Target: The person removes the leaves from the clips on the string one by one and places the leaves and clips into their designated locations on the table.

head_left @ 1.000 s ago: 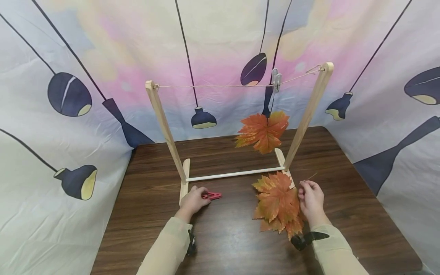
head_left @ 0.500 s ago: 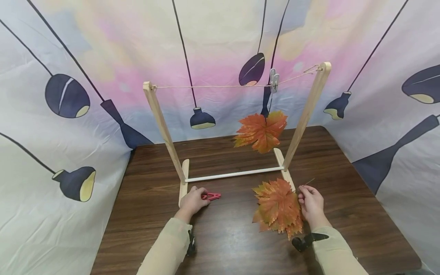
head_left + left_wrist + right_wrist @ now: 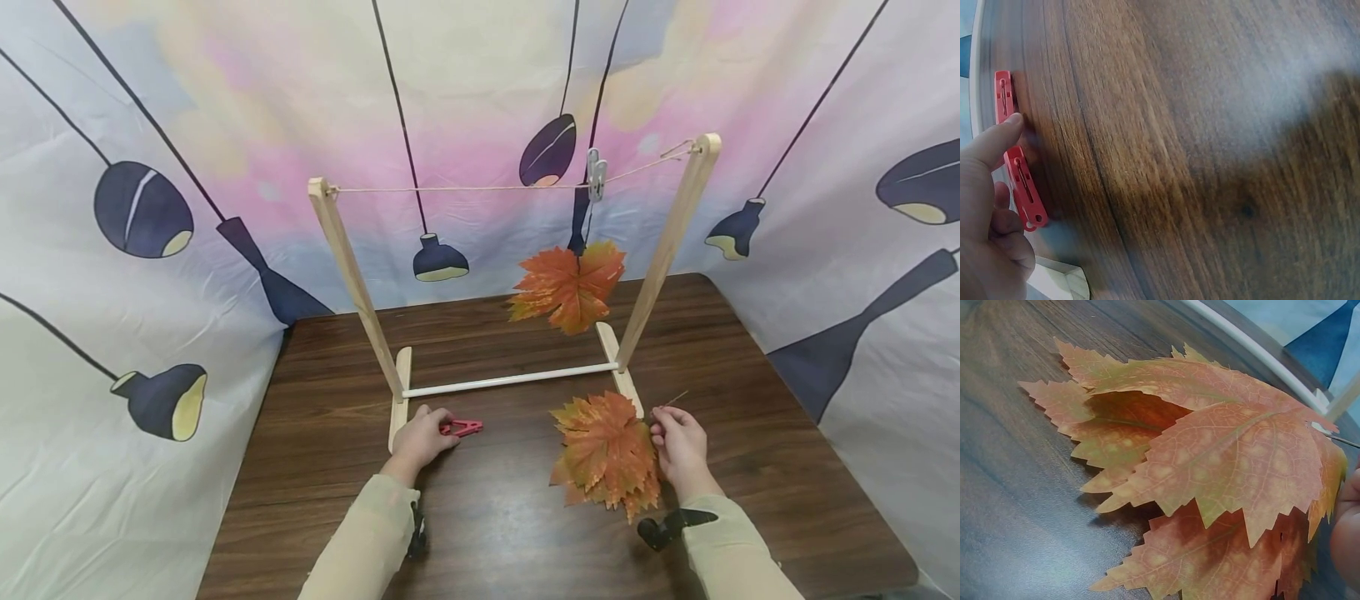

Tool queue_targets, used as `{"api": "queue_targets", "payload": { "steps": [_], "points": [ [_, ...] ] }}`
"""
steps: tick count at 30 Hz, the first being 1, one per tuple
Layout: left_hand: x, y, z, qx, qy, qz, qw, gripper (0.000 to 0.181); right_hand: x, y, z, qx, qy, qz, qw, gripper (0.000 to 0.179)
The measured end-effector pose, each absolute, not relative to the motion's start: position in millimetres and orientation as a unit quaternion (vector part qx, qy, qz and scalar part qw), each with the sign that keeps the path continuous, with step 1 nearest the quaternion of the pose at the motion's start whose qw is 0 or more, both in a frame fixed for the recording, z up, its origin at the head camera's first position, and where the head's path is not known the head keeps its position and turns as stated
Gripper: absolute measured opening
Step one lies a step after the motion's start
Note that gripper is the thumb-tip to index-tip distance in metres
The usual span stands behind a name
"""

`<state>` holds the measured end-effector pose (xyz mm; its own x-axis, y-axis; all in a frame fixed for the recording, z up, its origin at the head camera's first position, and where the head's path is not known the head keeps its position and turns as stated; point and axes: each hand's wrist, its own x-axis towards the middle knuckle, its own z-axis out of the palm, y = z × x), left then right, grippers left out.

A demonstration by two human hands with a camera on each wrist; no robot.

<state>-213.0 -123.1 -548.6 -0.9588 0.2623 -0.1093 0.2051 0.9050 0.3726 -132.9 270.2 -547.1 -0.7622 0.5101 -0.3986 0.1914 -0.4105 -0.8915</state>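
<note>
In the head view my left hand (image 3: 422, 437) is on the table near the foot of the wooden rack and holds a red plastic clothespin (image 3: 465, 427). In the left wrist view the thumb lies across the red clothespin (image 3: 1025, 187), with red plastic showing on either side. My right hand (image 3: 681, 442) pinches the thin stem of an orange artificial maple leaf (image 3: 611, 442). Several such leaves overlap beside it; the right wrist view shows the top leaf (image 3: 1229, 456) spread over the others, with only part of the right hand (image 3: 1347, 531) at the edge.
The wooden rack (image 3: 667, 258) stands behind the hands, with a string (image 3: 465, 189) between its posts and a white rod (image 3: 510, 381) low down. A light grey clothespin (image 3: 597, 177) on the string holds another maple leaf (image 3: 572, 287). A printed cloth (image 3: 480, 100) hangs behind the table.
The top leaf at the right hand has sunk slightly onto the other leaves, and the hand has barely moved. The left hand keeps its place with the clothespin.
</note>
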Motion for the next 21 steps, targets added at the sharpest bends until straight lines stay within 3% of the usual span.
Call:
{"api": "queue_targets", "payload": {
  "steps": [15,21],
  "points": [
    [-215.2,-127.0,-549.4,0.107,0.971,0.196,0.081,0.042,-134.3,270.6,-549.5,-0.314,-0.546,0.772,0.084,0.015],
    [-214.3,-129.9,-546.0,0.102,0.964,0.235,0.067,0.042,-135.3,270.1,-549.5,-0.320,-0.553,0.766,0.067,0.027]
  ]
}}
